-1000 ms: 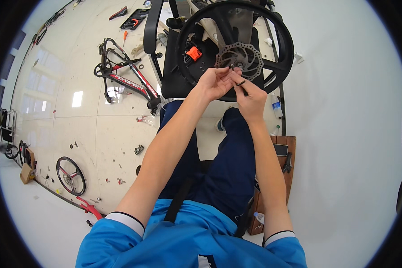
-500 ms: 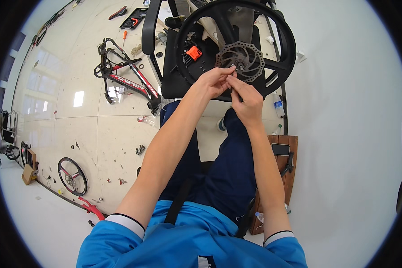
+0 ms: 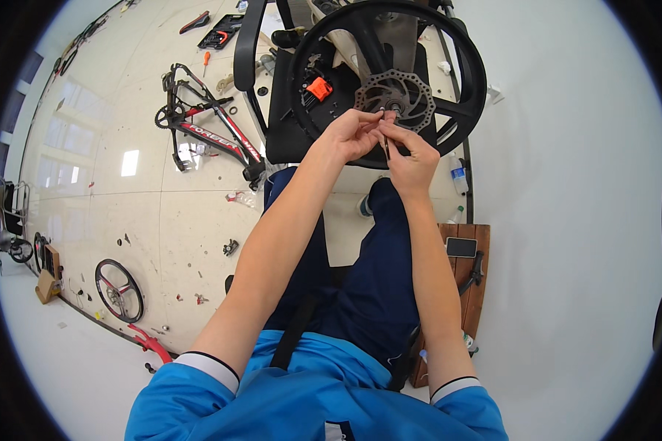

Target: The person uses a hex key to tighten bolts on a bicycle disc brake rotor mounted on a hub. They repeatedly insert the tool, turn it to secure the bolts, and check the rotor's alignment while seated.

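Observation:
A black bicycle wheel with thick spokes stands over a black chair seat. On its hub sits a grey disc brake rotor with cut-outs. My left hand is closed in a pinch at the rotor's lower left edge; a small piece at its fingertips is too tiny to name. Just right of it, my right hand is closed round a thin dark rod-like tool pointing down from the fingers. The fingertips of both hands meet in front of the rotor and cover its lower left part.
On the seat lie an orange piece and small dark parts. A red-and-black bicycle frame, a small wheel and an open tool case are on the tiled floor. A phone rests on a wooden stool at right.
My right hand has turned and shifted slightly to the right, and the thin dark tool in it now shows more. My left hand stays nearly in place by the rotor.

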`<state>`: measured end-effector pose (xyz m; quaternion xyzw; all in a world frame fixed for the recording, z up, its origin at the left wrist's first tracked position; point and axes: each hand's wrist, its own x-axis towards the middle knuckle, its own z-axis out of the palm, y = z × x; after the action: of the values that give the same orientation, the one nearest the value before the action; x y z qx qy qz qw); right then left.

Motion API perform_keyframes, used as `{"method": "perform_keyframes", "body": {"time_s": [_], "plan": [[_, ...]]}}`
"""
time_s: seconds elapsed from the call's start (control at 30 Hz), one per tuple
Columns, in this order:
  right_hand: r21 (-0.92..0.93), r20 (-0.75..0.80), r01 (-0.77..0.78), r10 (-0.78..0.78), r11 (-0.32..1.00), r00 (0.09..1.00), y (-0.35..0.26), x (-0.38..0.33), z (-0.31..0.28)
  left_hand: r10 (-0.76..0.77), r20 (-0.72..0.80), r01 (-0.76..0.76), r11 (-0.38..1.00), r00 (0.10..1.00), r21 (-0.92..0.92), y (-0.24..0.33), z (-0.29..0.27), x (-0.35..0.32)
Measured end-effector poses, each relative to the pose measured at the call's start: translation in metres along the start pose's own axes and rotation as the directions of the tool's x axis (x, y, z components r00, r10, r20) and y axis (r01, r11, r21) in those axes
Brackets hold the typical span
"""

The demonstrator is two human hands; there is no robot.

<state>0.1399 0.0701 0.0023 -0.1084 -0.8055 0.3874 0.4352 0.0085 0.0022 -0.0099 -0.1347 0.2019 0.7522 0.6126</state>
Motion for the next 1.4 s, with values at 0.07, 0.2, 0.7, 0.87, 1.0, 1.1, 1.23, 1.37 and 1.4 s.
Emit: {"method": "perform_keyframes", "body": {"time_s": [0.07, 0.2, 0.7, 0.87, 1.0, 1.1, 1.23, 1.37, 1.4], "plan": [[-0.066, -0.019, 0.074, -0.075, 0.995, 0.997, 0.001, -0.002, 0.001, -0.084, 0.225, 0.065, 0.994, 0.971, 0.087, 0.009, -0.022, 0.004], [-0.192, 0.029, 0.121, -0.118, 0.974, 0.993, -0.003, -0.012, -0.006, 0.058, -0.168, -0.051, 0.998, 0.984, 0.045, -0.007, -0.006, 0.011], [-0.244, 0.245, 0.362, -0.304, 0.9, 0.921, -0.011, -0.003, -0.017, 0.181, -0.073, -0.157, 0.955, 0.981, 0.251, -0.018, -0.007, 0.0], [-0.061, 0.066, 0.058, -0.054, 0.996, 0.996, -0.001, -0.009, -0.009, 0.127, 0.004, -0.127, 0.99, 0.992, 0.063, -0.019, -0.003, -0.007], [-0.02, 0.043, -0.084, 0.084, 0.996, 0.996, -0.015, -0.008, -0.01, 0.103, -0.052, -0.099, 0.993, 0.993, 0.07, -0.018, -0.007, 0.001], [-0.158, 0.068, 0.049, -0.039, 0.986, 0.997, -0.023, -0.009, -0.019, 0.122, -0.113, -0.119, 0.992, 0.986, 0.035, -0.022, -0.004, 0.006], [-0.27, 0.251, 0.236, -0.168, 0.934, 0.953, -0.023, -0.009, -0.04, 0.142, -0.159, -0.139, 0.99, 0.977, 0.031, -0.022, -0.004, 0.008], [-0.327, 0.33, 0.425, -0.319, 0.844, 0.888, -0.043, 0.011, -0.054, 0.148, -0.174, -0.13, 0.985, 0.974, 0.11, -0.021, 0.0, 0.007], [-0.329, 0.389, 0.469, -0.335, 0.82, 0.858, -0.041, 0.014, -0.056, 0.149, -0.177, -0.129, 0.985, 0.973, 0.118, -0.021, -0.001, 0.008]]}}
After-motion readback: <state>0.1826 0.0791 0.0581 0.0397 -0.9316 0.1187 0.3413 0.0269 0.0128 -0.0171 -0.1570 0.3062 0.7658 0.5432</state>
